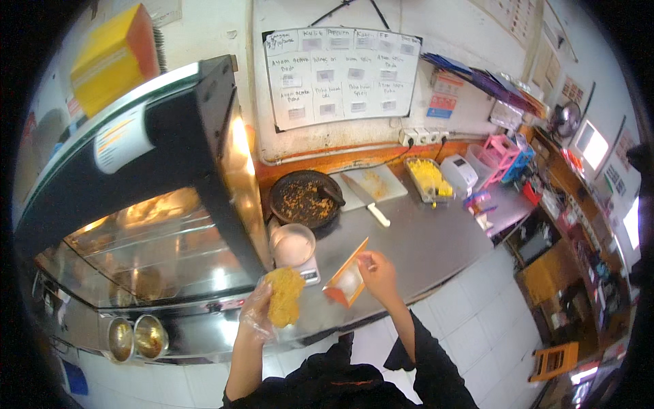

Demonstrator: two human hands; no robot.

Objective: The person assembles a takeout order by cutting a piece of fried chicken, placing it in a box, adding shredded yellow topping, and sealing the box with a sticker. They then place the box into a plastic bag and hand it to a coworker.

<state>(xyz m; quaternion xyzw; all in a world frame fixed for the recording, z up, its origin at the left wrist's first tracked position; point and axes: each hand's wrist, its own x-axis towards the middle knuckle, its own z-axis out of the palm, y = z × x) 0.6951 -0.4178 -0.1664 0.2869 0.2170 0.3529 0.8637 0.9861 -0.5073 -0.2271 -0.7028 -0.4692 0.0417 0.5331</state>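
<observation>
My left hand (255, 312), in a clear plastic glove, grips a large golden-brown piece of fried chicken (286, 297) above the counter's front edge. To its right, my bare right hand (379, 276) pinches the upper side of an orange and white paper food box (338, 294). The box is tilted with its pale inside showing, apart from the chicken. Just beyond the chicken, a pale round bowl (294, 244) rests on a small white kitchen scale (310, 272).
Left stands a lit glass food warmer (212, 146); two metal bowls (150, 335) sit below it. Along the counter's back are a dark stone mortar (300, 198), a cutting board (379, 181) with a white-handled knife (373, 210), and a container of yellow pieces (429, 178).
</observation>
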